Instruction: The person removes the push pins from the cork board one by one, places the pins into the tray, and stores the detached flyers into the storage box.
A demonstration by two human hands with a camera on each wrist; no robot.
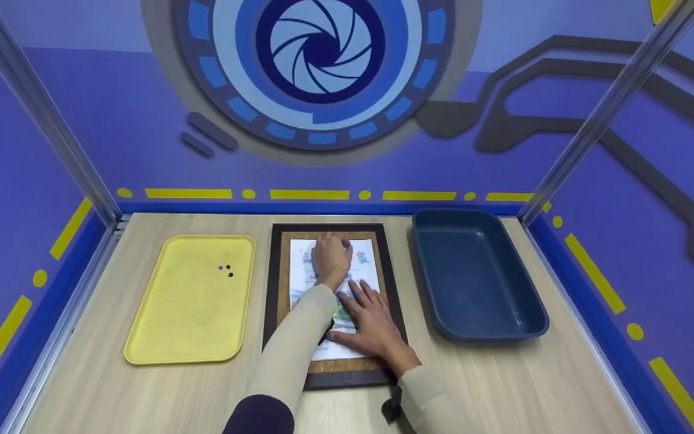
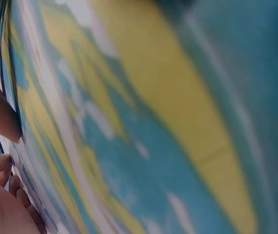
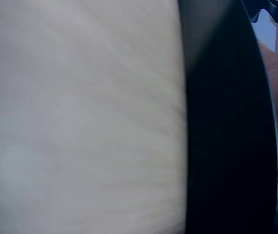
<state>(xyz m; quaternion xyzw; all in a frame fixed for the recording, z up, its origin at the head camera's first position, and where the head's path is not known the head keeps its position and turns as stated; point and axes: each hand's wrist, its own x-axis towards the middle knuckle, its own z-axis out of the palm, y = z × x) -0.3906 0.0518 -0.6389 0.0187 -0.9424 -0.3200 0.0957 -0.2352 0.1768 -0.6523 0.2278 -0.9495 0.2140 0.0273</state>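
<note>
**Cork board, paper sheet, two hands pressing**

Cork is showing around a printed paper sheet [image 1: 330, 289] lying in the dark-framed board [image 1: 275, 301] at table centre. Left hand [image 1: 331, 259] is resting at the sheet's 12 o'clock, fingers seemingly bent; whether it is pinching anything, I cannot tell. Right hand [image 1: 371, 319] is pressing flat at 6 o'clock, fingers straight. Pinning looks unfinished. Yellow tray [image 1: 160, 337], at 9 o'clock, is holding three small pins [image 1: 226, 269]; blue bin [image 1: 522, 319], at 3 o'clock, is holding nothing visible.

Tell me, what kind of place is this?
Probably a staged work booth: painted purple walls enclose a wooden table with a yellow tray, a framed cork board and a blue bin.
</note>
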